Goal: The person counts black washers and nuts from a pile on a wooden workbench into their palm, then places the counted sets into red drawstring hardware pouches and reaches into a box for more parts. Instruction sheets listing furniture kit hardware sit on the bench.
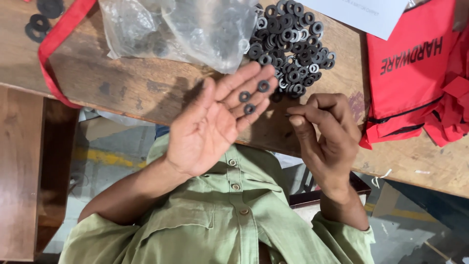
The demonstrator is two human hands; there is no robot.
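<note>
Three dark washers lie loose on the fingers of the left hand, which is spread flat, palm up, closing on nothing. Right hand, just beside those fingertips, has its grip pinched thumb to forefinger; whether a washer sits in the pinch cannot be told. Beyond both hands, on the wooden tabletop, rests a heap of washers, dark and silvery mixed, touching a clear plastic bag. Further to the right of the right hand lies a red fabric pouch. Judgement: each washer is light, stiff, thin and smooth, likely to slide off the open fingers if tilted; best taken by pinching across the rim, one at a time.
</note>
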